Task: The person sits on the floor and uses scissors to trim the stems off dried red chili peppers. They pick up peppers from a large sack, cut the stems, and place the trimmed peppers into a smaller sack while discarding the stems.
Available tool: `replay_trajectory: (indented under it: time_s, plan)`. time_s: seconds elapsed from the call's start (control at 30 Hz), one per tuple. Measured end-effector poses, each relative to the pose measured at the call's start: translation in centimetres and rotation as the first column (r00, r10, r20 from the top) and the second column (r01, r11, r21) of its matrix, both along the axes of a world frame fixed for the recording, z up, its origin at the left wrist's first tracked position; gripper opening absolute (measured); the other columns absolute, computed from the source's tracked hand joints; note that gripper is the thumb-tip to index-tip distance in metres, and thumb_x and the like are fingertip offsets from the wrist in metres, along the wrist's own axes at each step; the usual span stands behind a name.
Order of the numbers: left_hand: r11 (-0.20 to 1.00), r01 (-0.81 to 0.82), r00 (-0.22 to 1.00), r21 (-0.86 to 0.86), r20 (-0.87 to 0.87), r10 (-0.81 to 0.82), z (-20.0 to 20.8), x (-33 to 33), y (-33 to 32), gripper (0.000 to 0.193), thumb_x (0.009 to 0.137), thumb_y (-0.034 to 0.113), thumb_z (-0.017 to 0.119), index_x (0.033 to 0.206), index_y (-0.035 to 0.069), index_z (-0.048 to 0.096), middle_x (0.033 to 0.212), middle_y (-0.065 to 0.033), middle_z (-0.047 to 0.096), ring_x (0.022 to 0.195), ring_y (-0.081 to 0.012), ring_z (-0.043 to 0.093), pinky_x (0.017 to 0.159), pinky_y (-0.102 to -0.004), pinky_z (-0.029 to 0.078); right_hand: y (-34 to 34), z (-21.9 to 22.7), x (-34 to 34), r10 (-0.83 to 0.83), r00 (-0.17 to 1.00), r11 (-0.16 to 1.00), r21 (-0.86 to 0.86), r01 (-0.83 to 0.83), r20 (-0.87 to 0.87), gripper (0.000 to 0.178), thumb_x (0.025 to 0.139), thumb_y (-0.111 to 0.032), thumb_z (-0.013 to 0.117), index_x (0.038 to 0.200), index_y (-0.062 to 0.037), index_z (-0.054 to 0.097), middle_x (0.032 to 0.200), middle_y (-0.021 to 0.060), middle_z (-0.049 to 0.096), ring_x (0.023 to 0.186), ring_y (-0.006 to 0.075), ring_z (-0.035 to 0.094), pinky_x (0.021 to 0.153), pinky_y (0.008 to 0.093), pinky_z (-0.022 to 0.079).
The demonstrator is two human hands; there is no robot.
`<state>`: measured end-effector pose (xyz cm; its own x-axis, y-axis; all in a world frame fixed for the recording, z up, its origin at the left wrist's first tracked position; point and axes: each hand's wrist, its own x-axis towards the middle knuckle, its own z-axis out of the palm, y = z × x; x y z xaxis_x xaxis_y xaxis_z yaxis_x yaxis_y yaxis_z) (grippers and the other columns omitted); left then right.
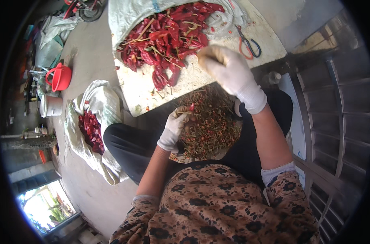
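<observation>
Home-like work area, bare grey floor, two-wheeler, white sack of red chillies, red bucket, slatted metal gate, sunlit greenery outside

Far left: wheel of a red vehicle, cut off by the view's edge. Nearer along the left side: pale plastic sheeting, loosely heaped; then red bucket, with white bucket just on its near side. Near left: bright opening, greenery visible through it. Grey floor runs between. Right side: dark slatted metal panel, pale frame bars.
</observation>
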<state>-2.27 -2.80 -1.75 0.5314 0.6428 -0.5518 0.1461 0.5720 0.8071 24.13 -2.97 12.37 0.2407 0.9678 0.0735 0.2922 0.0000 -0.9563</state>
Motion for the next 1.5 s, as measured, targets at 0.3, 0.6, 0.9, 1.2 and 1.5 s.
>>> replay_trajectory:
  time_s: [0.3,0.6,0.9,1.2,1.5]
  plan:
    - [0.949,-0.058,0.993,0.311,-0.082,0.087,8.9,0.7,0.0,0.019,0.093,0.018,0.08,0.102,0.003,0.072,0.07,0.0022,0.063,0.055,-0.0049,0.054,0.05,-0.0224,0.042,-0.9,-3.3,-6.3,0.448,0.752,0.833,0.079,-0.548,0.484,0.044,0.087,-0.043,0.079,0.122,-0.0165,0.075,0.123,0.0108,0.071,0.113,0.0315,0.068,0.098,0.0441,0.054]
    - [0.919,0.002,0.995,0.394,0.094,-0.042,7.3,1.3,0.6,0.026,0.093,0.003,0.071,0.118,0.0,0.065,0.101,-0.0055,0.071,0.087,-0.0132,0.068,0.071,-0.0266,0.055,-1.2,-3.5,-6.9,0.259,0.863,0.867,0.289,-0.406,0.434,0.017,0.09,-0.024,0.077,0.095,-0.0074,0.075,0.098,0.0086,0.074,0.089,0.0306,0.071,0.084,0.0437,0.057]
    - [0.944,-0.164,0.95,0.286,0.303,0.073,9.4,2.1,0.0,0.033,0.106,0.015,0.064,0.131,-0.004,0.055,0.113,-0.0119,0.071,0.099,-0.022,0.073,0.088,-0.0329,0.06,-0.7,-2.7,-6.6,0.22,0.756,0.972,0.073,-0.223,-0.617,0.019,0.102,-0.011,0.068,0.118,0.0001,0.069,0.092,0.0046,0.072,0.088,0.0115,0.068,0.082,0.0266,0.056]
    - [0.85,-0.118,0.983,0.514,0.182,0.026,11.1,1.8,-0.4,0.028,0.103,0.013,0.068,0.124,-0.005,0.064,0.109,-0.0086,0.07,0.082,-0.0142,0.07,0.08,-0.0288,0.059,-0.9,-3.4,-6.6,0.263,0.866,0.964,0.157,-0.215,-0.425,0.018,0.101,-0.01,0.069,0.116,-0.0023,0.073,0.098,0.0018,0.076,0.089,0.0138,0.072,0.083,0.0304,0.059]
    - [0.634,0.042,0.998,0.772,-0.001,-0.066,6.7,2.8,-1.2,0.027,0.104,0.023,0.068,0.121,0.002,0.067,0.1,-0.0059,0.069,0.089,-0.0187,0.065,0.085,-0.0313,0.052,-1.1,0.1,-1.1,0.306,0.608,0.952,0.249,-0.179,-0.732,0.031,0.1,-0.02,0.074,0.126,-0.0047,0.068,0.109,0.0023,0.071,0.094,0.0107,0.068,0.087,0.0265,0.058]
